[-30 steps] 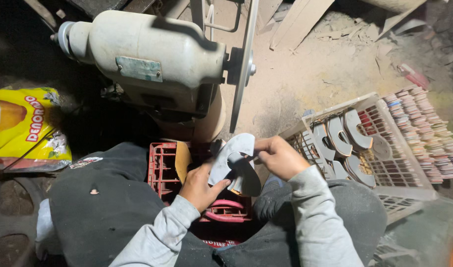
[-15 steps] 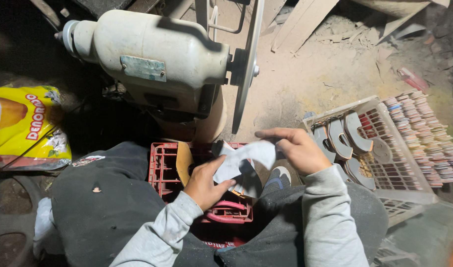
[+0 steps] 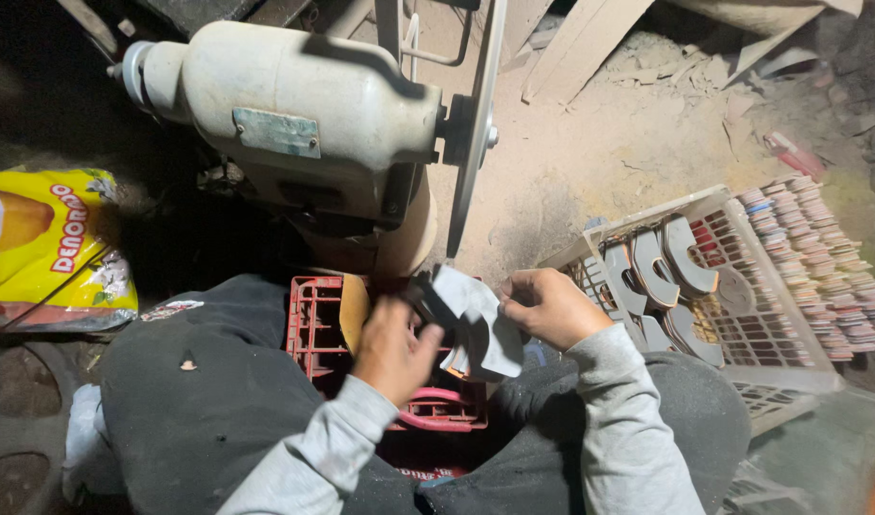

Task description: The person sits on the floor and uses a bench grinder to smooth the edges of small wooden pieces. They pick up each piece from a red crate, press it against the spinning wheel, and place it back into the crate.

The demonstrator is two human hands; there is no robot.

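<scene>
Grey piece (image 3: 476,319) half-hidden by hands

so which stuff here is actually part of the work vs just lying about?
In use:
- grey curved piece, held by left hand and right hand
- grinder disc on the motor
- white basket of similar pieces
- red crate

Lying about:
- yellow bag
- wood offcuts
- stacked coloured discs
</scene>
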